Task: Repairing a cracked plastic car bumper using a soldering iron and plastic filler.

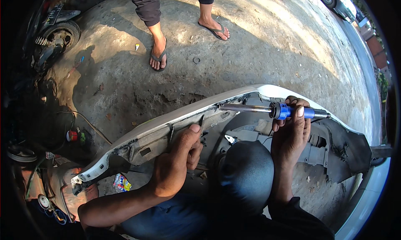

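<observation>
Right hand [290, 133] grips the blue-handled soldering iron [273, 110], left hand [181, 154] pinches the white bumper [175, 116] edge: keep the tip steady along the crack.

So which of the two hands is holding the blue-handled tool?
The right hand: its grip wraps the blue-handled tool, whose metal barrel points left along the white bumper. The left hand only pinches a thin dark piece at the bumper's inner edge.

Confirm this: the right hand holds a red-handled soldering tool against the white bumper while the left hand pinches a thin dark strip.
Not quite. In the head view the soldering tool in the right hand has a blue handle, not red. It does meet the white bumper, and the left hand pinches the thin dark strip.
</observation>
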### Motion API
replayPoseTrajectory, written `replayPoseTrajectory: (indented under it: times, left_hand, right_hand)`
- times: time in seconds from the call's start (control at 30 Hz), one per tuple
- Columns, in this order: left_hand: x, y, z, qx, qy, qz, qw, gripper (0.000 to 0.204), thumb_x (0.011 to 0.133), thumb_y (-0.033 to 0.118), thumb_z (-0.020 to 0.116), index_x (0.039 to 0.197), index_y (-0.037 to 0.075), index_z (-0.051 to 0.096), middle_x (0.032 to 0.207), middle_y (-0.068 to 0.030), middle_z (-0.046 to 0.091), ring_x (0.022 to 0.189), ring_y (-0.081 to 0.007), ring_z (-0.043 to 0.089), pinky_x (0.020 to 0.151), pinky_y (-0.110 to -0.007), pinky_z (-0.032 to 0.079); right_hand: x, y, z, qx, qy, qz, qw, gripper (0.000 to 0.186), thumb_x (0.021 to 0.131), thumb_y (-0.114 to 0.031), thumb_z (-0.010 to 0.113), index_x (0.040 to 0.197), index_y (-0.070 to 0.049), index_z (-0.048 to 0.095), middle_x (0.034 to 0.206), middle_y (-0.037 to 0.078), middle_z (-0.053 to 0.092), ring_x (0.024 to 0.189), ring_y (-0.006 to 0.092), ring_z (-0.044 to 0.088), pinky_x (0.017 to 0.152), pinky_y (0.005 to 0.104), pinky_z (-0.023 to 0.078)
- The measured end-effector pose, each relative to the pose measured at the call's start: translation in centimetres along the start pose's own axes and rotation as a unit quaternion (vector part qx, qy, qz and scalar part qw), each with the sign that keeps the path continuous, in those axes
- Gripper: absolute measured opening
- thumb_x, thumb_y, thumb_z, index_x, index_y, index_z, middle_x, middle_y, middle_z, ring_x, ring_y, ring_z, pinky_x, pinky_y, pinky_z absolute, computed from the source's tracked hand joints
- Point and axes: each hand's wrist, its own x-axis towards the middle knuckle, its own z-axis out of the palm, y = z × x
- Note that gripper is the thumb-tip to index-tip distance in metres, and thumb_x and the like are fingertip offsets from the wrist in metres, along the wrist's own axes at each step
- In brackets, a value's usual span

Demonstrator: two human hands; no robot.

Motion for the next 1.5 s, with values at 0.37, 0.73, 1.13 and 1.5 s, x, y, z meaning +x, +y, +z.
replayPoseTrajectory:
  times: [0.37,0.73,1.13,1.5]
  left_hand:
    - [-0.06,0.04,0.57,-0.012,0.026,0.023,0.999,0.043,0.098,0.039,0.046,0.066,0.014,0.030,0.060,0.0044,0.019,0.050,-0.0086,0.020,0.047,-0.028,0.017]
    - [-0.08,0.15,-0.24,0.026,-0.003,0.000,1.000,0.043,0.099,0.047,0.042,0.076,0.012,0.040,0.062,0.0037,0.030,0.055,-0.0083,0.029,0.054,-0.025,0.027]
    - [-0.11,0.12,0.19,0.000,0.018,0.012,1.000,0.043,0.098,0.043,0.044,0.070,0.013,0.034,0.060,0.0042,0.024,0.052,-0.0086,0.023,0.050,-0.027,0.021]
    - [-0.03,0.17,0.04,-0.017,-0.010,0.007,1.000,0.042,0.099,0.044,0.044,0.071,0.014,0.036,0.060,0.0050,0.028,0.052,-0.0067,0.025,0.050,-0.025,0.022]
  right_hand:
    - [-0.14,-0.08,0.00,-0.010,0.020,0.000,1.000,0.022,0.098,-0.020,0.055,0.109,-0.001,0.052,0.102,0.011,0.055,0.068,0.0101,0.055,0.054,0.0239,0.049]
    - [-0.08,-0.03,-0.16,-0.016,0.033,-0.001,0.999,0.024,0.098,-0.021,0.056,0.110,-0.001,0.052,0.102,0.011,0.055,0.067,0.0101,0.054,0.054,0.0238,0.049]
    - [-0.03,-0.06,0.02,-0.009,0.007,0.004,1.000,0.020,0.098,-0.020,0.055,0.107,-0.002,0.051,0.099,0.010,0.053,0.068,0.0103,0.054,0.053,0.0235,0.048]
    - [0.01,-0.03,-0.17,-0.007,0.012,0.009,1.000,0.022,0.099,-0.022,0.055,0.109,-0.003,0.051,0.101,0.010,0.054,0.068,0.0101,0.054,0.054,0.0242,0.048]
